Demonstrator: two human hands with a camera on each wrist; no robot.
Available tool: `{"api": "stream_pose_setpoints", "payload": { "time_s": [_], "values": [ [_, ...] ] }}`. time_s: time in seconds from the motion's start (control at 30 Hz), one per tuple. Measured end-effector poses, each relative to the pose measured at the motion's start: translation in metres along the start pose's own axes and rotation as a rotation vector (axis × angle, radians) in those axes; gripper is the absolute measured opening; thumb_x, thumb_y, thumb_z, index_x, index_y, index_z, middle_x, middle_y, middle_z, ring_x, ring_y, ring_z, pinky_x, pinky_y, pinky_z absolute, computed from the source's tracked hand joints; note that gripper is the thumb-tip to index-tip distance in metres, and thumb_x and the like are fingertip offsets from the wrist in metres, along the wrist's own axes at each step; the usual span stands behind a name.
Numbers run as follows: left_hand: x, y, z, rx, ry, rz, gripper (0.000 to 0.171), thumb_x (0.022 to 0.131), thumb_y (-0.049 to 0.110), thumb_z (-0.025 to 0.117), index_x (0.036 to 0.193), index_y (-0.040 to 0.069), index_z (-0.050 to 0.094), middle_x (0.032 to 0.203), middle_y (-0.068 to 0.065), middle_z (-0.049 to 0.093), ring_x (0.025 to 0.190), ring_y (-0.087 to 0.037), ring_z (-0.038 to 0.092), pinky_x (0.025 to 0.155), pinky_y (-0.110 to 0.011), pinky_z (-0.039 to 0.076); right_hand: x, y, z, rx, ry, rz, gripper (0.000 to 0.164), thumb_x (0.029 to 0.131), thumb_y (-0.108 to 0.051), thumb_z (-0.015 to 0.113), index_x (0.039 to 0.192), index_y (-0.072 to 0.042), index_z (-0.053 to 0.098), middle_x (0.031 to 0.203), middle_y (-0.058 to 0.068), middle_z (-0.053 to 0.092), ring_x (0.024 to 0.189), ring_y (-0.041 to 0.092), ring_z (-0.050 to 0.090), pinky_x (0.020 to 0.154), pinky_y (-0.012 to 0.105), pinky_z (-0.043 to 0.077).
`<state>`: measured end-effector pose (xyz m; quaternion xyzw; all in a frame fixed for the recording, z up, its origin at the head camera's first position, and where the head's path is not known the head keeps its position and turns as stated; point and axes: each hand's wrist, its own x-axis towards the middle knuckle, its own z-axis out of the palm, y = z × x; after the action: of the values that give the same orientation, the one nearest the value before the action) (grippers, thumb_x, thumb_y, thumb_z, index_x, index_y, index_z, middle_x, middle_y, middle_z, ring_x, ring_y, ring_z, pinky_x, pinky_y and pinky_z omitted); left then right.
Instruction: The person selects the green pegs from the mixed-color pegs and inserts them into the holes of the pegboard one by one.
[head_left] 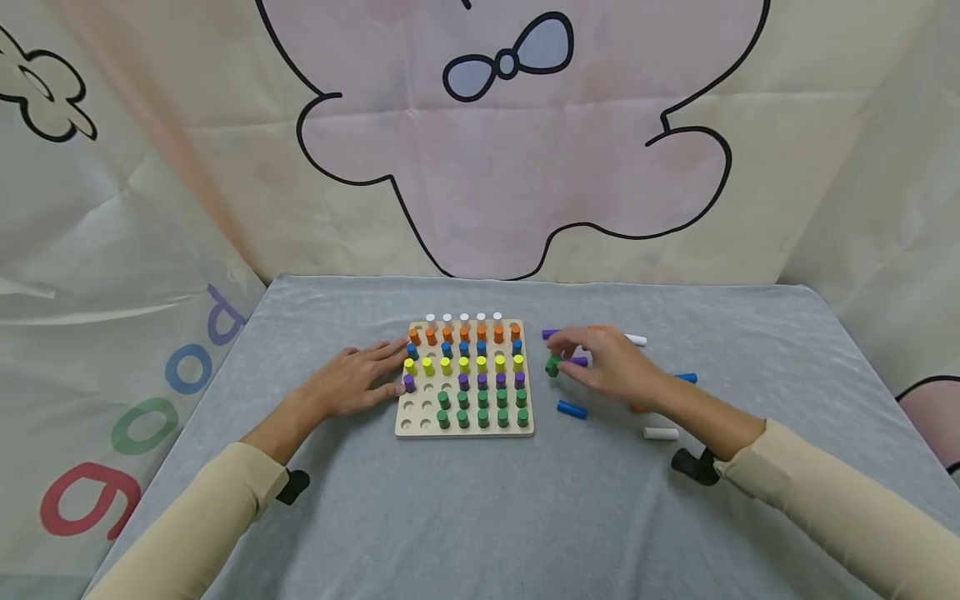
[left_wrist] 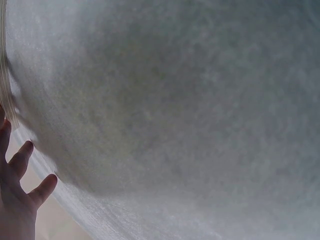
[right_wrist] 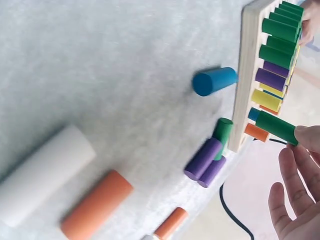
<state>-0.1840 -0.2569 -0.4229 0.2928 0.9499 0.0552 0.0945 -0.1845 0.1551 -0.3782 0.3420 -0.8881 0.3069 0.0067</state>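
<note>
My right hand (head_left: 618, 362) pinches a green peg (right_wrist: 276, 127) between thumb and fingertips, just right of the wooden pegboard (head_left: 420, 432). Another green peg (right_wrist: 223, 129) lies on the cloth beside two purple pegs (right_wrist: 203, 159). My left hand (head_left: 356, 379) rests with extended fingers at the board's left edge, its thumb right by a purple peg (head_left: 408, 383). In the left wrist view, part of the left hand (left_wrist: 20, 187) shows beside the board's edge (left_wrist: 6, 65). Rows of white, orange, blue, yellow, purple and green pegs stand in the board, with some bare holes at its left front.
Loose pegs lie right of the board: a blue peg (head_left: 572, 409) near it, a white peg (head_left: 661, 433) nearer the right wrist, another blue peg (head_left: 687, 377) beyond the forearm, and an orange peg (right_wrist: 97, 205). A grey cloth (head_left: 480, 517) covers the table; printed curtains surround it.
</note>
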Motion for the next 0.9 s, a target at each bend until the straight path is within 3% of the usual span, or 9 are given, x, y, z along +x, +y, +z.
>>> {"api": "stream_pose_setpoints", "payload": {
  "time_s": [0.17,0.43,0.67,0.9],
  "values": [
    [0.0,0.0,-0.001,0.001,0.002,0.001,0.071,0.099,0.054,0.05,0.155,0.012,0.035,0.162,-0.009,0.027,0.145,-0.035,0.032,0.104,-0.066,0.035,0.007,-0.011,-0.006,0.002,-0.008,-0.022,0.03,0.086,-0.003,0.077,0.115,-0.007,0.07,0.105,0.005,0.074,0.093,0.016,0.066,0.084,0.045,0.056],
    [0.0,0.0,-0.001,0.006,0.006,0.005,0.072,0.099,0.054,0.051,0.155,0.013,0.035,0.162,-0.009,0.028,0.146,-0.035,0.032,0.104,-0.066,0.035,0.02,-0.035,-0.01,-0.042,-0.01,-0.112,0.029,0.086,-0.006,0.078,0.114,-0.007,0.071,0.104,0.002,0.073,0.091,0.014,0.066,0.08,0.034,0.055],
    [-0.001,0.0,-0.001,0.003,-0.002,0.002,0.072,0.099,0.054,0.051,0.156,0.013,0.035,0.162,-0.009,0.028,0.146,-0.035,0.032,0.104,-0.065,0.035,0.033,-0.054,-0.001,-0.051,-0.038,-0.137,0.026,0.087,-0.009,0.077,0.112,-0.009,0.071,0.103,-0.001,0.073,0.091,0.013,0.065,0.078,0.032,0.053],
    [-0.001,0.001,-0.001,0.006,0.005,0.005,0.072,0.099,0.054,0.051,0.155,0.013,0.035,0.162,-0.009,0.028,0.145,-0.035,0.033,0.104,-0.065,0.036,0.047,-0.076,0.014,-0.007,-0.087,-0.185,0.028,0.09,-0.012,0.075,0.117,-0.008,0.069,0.108,0.001,0.073,0.096,0.013,0.066,0.089,0.034,0.053]
  ]
}}
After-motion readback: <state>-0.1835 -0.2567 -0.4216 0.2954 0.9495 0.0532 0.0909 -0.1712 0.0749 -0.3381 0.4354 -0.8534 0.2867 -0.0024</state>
